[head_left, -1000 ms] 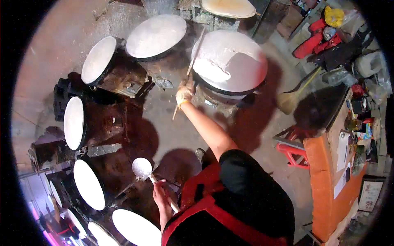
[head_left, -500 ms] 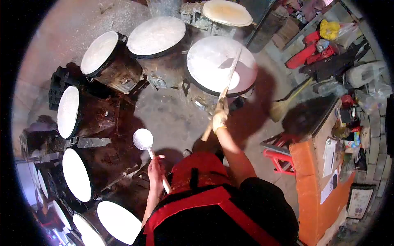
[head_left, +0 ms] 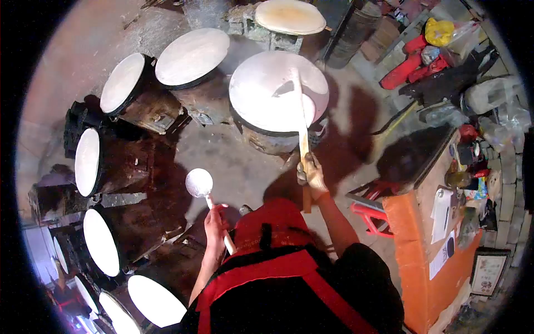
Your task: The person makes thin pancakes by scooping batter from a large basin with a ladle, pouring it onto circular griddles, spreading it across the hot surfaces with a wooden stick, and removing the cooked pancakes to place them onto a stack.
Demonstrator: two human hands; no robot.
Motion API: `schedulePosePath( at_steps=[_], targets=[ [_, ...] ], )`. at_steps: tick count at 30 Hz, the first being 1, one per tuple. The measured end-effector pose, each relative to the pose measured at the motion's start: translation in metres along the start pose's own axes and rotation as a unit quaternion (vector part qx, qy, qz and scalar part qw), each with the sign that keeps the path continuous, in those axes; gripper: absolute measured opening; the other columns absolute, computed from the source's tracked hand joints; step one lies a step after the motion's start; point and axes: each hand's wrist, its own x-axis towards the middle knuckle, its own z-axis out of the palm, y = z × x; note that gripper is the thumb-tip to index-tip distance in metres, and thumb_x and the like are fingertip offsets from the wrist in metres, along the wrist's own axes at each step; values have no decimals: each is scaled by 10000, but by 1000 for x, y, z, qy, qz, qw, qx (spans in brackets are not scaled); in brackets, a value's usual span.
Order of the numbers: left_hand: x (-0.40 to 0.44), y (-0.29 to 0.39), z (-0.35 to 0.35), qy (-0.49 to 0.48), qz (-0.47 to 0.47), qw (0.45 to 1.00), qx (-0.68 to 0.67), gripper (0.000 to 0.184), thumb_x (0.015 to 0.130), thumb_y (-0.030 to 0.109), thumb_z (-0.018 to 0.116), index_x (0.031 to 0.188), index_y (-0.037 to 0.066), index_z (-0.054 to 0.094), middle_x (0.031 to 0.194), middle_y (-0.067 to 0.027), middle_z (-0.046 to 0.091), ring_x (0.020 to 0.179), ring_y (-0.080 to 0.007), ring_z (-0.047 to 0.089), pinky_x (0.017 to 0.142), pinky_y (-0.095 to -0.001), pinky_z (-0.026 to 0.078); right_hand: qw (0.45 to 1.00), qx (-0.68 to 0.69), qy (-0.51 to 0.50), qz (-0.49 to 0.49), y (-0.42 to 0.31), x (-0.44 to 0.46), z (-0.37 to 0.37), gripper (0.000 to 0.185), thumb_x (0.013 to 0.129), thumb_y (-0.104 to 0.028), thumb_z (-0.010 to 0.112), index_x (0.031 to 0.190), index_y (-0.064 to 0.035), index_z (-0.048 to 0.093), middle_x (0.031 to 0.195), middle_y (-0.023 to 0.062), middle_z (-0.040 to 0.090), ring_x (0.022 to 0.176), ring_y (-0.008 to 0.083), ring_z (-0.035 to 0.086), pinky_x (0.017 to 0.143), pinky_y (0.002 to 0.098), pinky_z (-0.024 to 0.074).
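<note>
My left hand [head_left: 216, 225] is closed around the pale handle of a ladle [head_left: 199, 182]. The ladle's round white bowl is held over the floor, apart from the pans. On my right hand [head_left: 312, 173] is a light work glove with darker fingertips, and it grips a long, flat wooden stick [head_left: 303, 125]. The stick's far end reaches over a large round griddle [head_left: 253, 89] with a white surface, on a drum-like stove. I cannot tell whether the stick touches that surface. A brighter white area and a grey patch show beside the stick.
More white-topped round griddles, such as one at the left [head_left: 87, 161], curve around me on dark stoves. At the right stands a table with an orange cover [head_left: 409, 250], papers on top. A red stool [head_left: 370, 217], a broom [head_left: 384, 133] and bags [head_left: 439, 32] lie beyond.
My right hand has drawn back towards my body, and the stick has swung from leaning right to leaning slightly left. My left hand still holds the ladle. The whole view has shifted a little.
</note>
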Motion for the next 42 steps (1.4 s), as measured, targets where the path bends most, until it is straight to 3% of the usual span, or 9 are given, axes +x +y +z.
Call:
schedulePosePath(
  at_steps=[11,15,19,23,27,34,36,37,42],
  targets=[
    [-1,-6,106,-25,10,1000,0,257,947,255,465,983,31,586,584,83,330,454,-15,295,397,-183,228,981,-182,-39,-52,-79,28,-91,178,883,-254,572,934,-86,547,652,27,509,467,118,441,410,249,347],
    [-5,-12,125,-15,20,1000,18,293,953,290,447,993,37,588,613,68,353,485,-16,318,401,-175,254,991,-42,-13,129,-148,62,-91,220,908,-321,492,977,-118,540,588,-2,469,390,96,388,321,239,265],
    [-8,-14,127,-27,15,1000,7,355,956,339,426,1132,55,546,716,24,419,510,-33,343,402,-182,281,919,-377,107,-45,-126,76,-21,346,907,-295,515,1236,-189,532,694,-28,484,521,102,455,437,250,397],
    [-29,14,156,38,112,991,-55,497,953,374,417,1350,85,343,812,-19,456,504,-57,349,389,-189,276,959,-228,-43,-165,-83,116,-49,308,897,-85,522,1203,-67,553,1154,107,591,976,151,570,792,233,466],
    [-26,30,135,-4,41,999,-28,413,953,370,417,1216,52,399,631,11,379,475,-70,350,371,-205,280,899,-175,124,-383,-75,76,-19,381,871,-84,566,1248,-74,510,1223,64,543,952,132,563,801,232,487],
    [-4,29,119,-38,14,997,-61,178,929,213,495,992,50,458,671,15,405,514,-67,367,390,-208,297,970,-216,73,-89,-47,109,10,232,864,-95,564,1074,-4,602,938,68,628,903,121,551,825,226,409],
    [-1,32,112,-41,5,998,-51,164,922,194,510,983,50,462,708,11,427,532,-61,373,396,-200,296,863,-293,87,-401,-54,84,-1,316,902,-2,449,1213,10,506,1044,72,582,831,137,552,739,235,473],
    [-4,34,110,-45,-3,998,-45,158,918,185,515,980,49,464,724,9,435,538,-59,375,398,-195,295,917,-47,132,-373,-50,70,13,282,886,-20,524,1165,8,559,1151,55,577,1023,137,524,928,247,381],
    [-10,38,112,-85,-44,995,-40,135,921,170,503,980,54,469,736,10,438,553,-52,380,414,-176,298,867,-291,98,-392,-32,85,20,348,867,15,520,1211,-32,546,1177,55,561,1060,141,512,945,247,356]
  ],
)
